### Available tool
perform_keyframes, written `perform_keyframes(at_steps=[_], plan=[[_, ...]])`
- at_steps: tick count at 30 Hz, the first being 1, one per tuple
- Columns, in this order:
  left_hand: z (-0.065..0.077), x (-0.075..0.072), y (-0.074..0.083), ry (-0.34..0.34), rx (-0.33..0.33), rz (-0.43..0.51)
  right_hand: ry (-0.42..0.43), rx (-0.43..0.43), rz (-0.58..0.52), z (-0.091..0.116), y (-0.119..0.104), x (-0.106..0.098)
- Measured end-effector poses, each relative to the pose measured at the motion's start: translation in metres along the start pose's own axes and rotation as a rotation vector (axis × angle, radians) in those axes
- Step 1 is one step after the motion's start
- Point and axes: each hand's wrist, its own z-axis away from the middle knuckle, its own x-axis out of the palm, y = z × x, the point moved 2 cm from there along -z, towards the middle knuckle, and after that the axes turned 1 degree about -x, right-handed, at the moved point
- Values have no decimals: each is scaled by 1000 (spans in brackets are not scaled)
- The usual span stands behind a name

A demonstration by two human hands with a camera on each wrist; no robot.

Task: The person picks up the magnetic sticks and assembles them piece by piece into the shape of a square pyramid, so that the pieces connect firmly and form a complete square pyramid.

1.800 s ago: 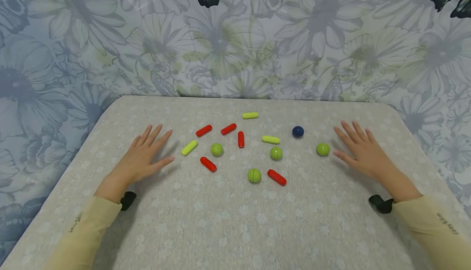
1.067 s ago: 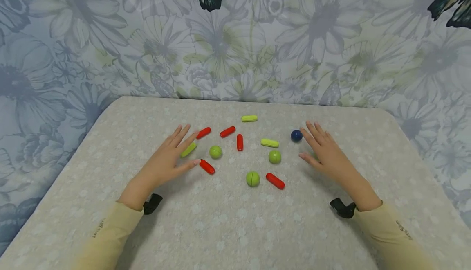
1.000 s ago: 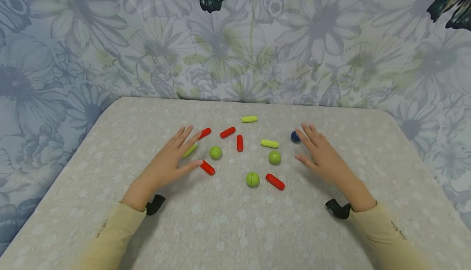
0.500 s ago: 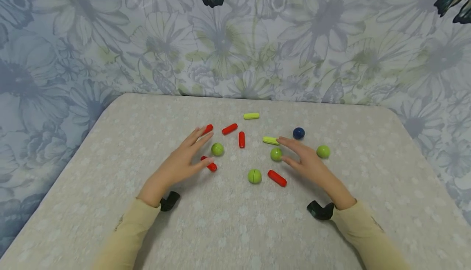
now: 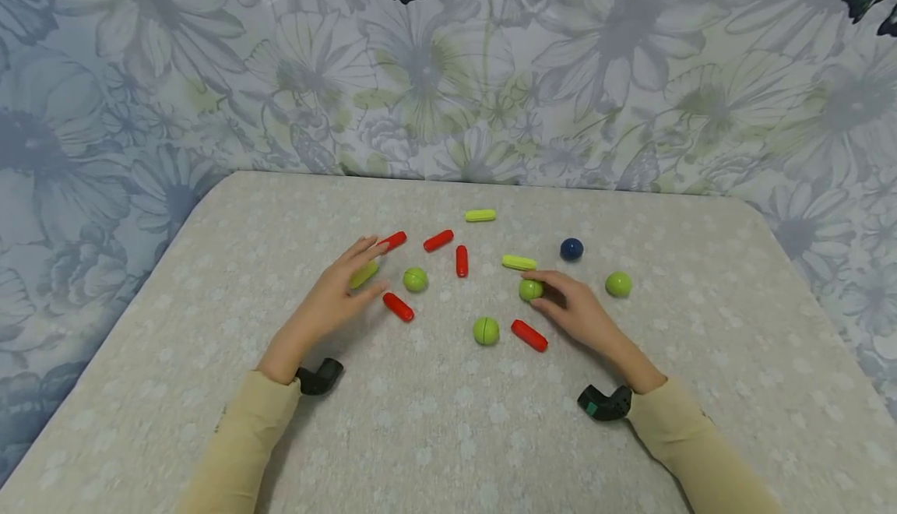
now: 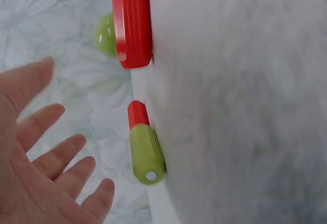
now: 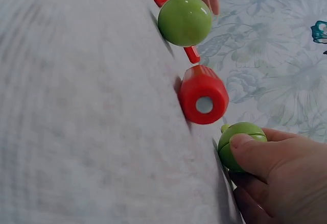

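My right hand [image 5: 585,318] pinches a green ball [image 5: 529,290] between thumb and fingers, low over the cloth; in the right wrist view the thumb presses on the ball's grooved side. My left hand [image 5: 331,300] hovers with its fingers spread and nothing in it. Under its fingers lies a yellow-green stick [image 5: 364,274], partly covered in the head view. By its fingertips are a red stick [image 5: 394,241] at the back and another red stick [image 5: 398,307] near the thumb. A second green ball [image 5: 415,279] sits to the right of them.
Around the right hand lie a yellow-green stick [image 5: 519,262], a navy ball [image 5: 571,249], a green ball [image 5: 619,284] and a red stick [image 5: 529,336]. Another green ball [image 5: 486,331] is mid-table. Further back are more sticks. The cloth-covered table [image 5: 448,428] meets a floral backdrop [image 5: 448,93].
Both hands came inward from the table's sides. The right hand passed over the navy ball and took hold of a green ball; the left hand lately drew back a little to the left.
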Motion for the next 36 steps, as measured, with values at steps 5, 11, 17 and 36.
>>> perform_keyframes(at_steps=[5, 11, 17, 36], plan=[[1, -8, -16, 55, -103, -2, 33, -3, 7, 2, 4, 0], [5, -13, -32, 33, -229, 38, 33, 6, 14, 1, 5, -1], [8, -10, -40, 17, -243, 16, 41, -5, 20, 1, 4, -1], [18, -7, -49, 187, -240, -17, 41, 10, -4, 3, 8, 3]])
